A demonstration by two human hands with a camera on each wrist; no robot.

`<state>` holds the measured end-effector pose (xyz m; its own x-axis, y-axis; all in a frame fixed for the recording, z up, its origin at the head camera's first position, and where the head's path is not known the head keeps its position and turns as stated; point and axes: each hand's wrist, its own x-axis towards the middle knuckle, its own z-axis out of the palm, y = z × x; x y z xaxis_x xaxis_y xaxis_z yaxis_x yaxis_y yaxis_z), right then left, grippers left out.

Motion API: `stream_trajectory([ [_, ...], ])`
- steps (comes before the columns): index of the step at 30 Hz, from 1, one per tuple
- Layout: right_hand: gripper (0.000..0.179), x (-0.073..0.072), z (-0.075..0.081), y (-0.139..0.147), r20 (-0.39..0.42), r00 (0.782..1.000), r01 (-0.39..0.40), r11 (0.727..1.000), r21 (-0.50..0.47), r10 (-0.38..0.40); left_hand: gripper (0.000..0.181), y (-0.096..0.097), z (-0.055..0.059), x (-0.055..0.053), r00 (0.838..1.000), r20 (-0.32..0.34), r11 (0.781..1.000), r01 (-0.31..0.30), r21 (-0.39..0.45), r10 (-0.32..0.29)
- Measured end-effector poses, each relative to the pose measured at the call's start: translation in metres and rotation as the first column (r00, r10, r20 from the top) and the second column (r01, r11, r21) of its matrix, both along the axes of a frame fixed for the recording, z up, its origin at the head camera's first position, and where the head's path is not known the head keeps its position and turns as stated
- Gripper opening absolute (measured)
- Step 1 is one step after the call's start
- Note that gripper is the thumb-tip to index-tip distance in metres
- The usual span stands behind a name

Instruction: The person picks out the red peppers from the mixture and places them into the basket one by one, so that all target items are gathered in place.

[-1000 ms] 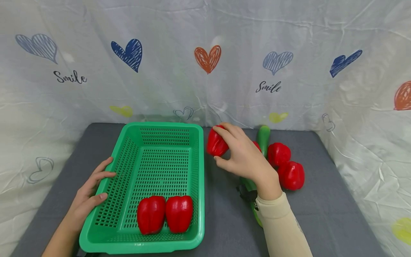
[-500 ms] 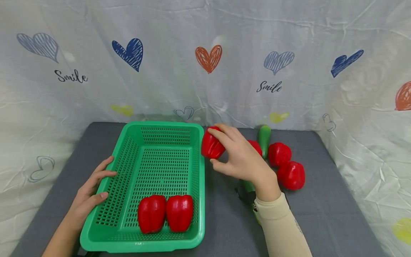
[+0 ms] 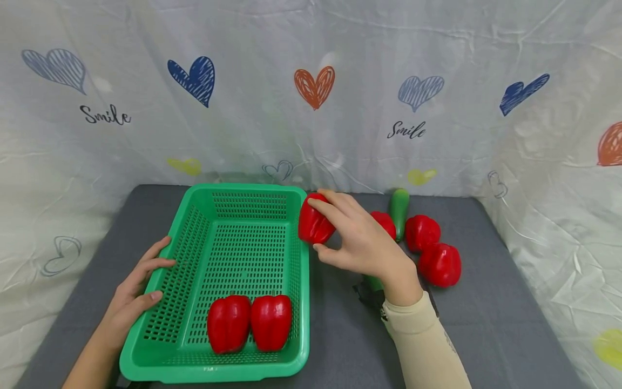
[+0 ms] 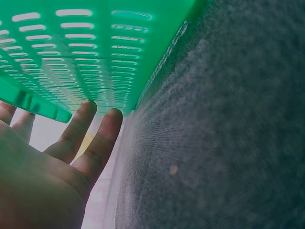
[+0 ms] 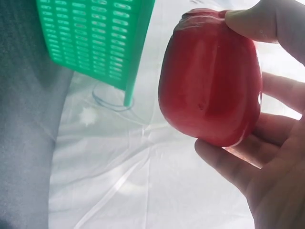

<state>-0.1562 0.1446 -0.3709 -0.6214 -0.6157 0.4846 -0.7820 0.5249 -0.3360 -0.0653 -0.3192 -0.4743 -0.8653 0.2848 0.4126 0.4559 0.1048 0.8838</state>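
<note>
A red bell pepper (image 3: 313,221) is gripped in my right hand (image 3: 362,243), fingers over its far side and thumb on its near side. In the head view it overlaps the right rim of the green plastic basket (image 3: 300,356). The right wrist view shows this pepper (image 5: 209,81) between thumb and fingertips, apart from the basket wall (image 5: 95,36). My left hand (image 3: 128,297) holds the basket's left rim, with the thumb and two fingers over the edge. Its lower fingers (image 4: 102,138) lie along the outer wall. Two red bell peppers (image 3: 229,324) sit side by side in the basket's near end.
Right of the basket, two red bell peppers (image 3: 441,265) lie together on the grey cloth (image 3: 495,324). A green cucumber (image 3: 399,210) and another red pepper (image 3: 384,221) lie behind my right hand. Something green (image 3: 373,282) shows beneath the wrist. A white curtain (image 3: 359,135) hangs behind.
My right hand has carried the pepper left, from beside the basket to its right rim. More of the pepper behind that hand now shows. The left hand and basket stay put.
</note>
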Motion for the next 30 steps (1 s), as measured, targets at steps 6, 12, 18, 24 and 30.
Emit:
stream_trajectory([
  [6,0.08,0.002,-0.001,-0.004,-0.011,0.999,-0.044,0.999,-0.009,0.043,0.053,-0.002,-0.005,-0.001,0.999,-0.032,1.0,0.015,0.014,-0.014],
  [12,0.08,0.005,-0.003,-0.008,-0.002,0.997,-0.079,0.997,-0.018,0.079,0.055,-0.003,-0.009,-0.003,0.998,-0.053,0.999,0.023,0.022,-0.021],
  [18,0.081,0.007,-0.003,-0.011,0.007,0.993,-0.114,0.993,-0.027,0.114,0.055,-0.004,-0.01,-0.004,0.998,-0.064,0.999,0.028,0.026,-0.027],
  [24,0.078,0.008,-0.005,-0.014,0.022,0.99,-0.141,0.99,-0.028,0.142,0.054,-0.004,-0.01,-0.003,0.998,-0.057,0.999,0.026,0.024,-0.024],
  [30,0.077,0.009,-0.005,-0.017,0.026,0.988,-0.154,0.988,-0.021,0.155,0.055,-0.003,-0.009,-0.003,0.998,-0.059,0.999,0.035,0.037,-0.033],
])
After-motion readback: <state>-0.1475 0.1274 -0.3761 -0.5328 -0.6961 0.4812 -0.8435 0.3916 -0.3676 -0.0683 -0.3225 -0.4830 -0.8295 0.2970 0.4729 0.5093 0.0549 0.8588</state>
